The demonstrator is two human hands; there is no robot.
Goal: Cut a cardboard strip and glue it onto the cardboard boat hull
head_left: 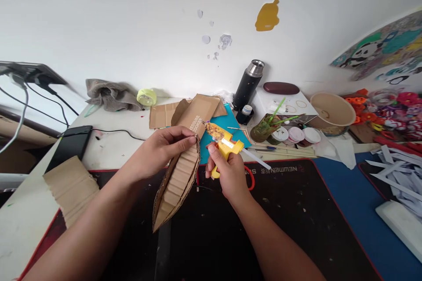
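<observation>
A boat-shaped cardboard piece [176, 180] with raised side walls hangs tilted, its pointed end down toward me. My left hand [171, 147] pinches its upper end between thumb and fingers. In my right hand [229, 171] is a yellow glue gun [227, 147], my fingers wrapped round its handle. A translucent glue stick [257, 159] sticks out of its back. The gun's stained nozzle points up and left, close to the cardboard's upper end; I cannot tell whether they touch. Behind both lie a printed cardboard sheet [197, 114] and a blue sheet [227, 118].
Below my hands lies a black desk mat [280, 219]. Red-handled scissors [252, 179] sit partly behind my right hand. A black thermos [249, 83], paint jars [296, 135] and a beige bucket [332, 107] stand along the wall. A cardboard scrap [74, 189] and a power bank-like black box [70, 145] lie left.
</observation>
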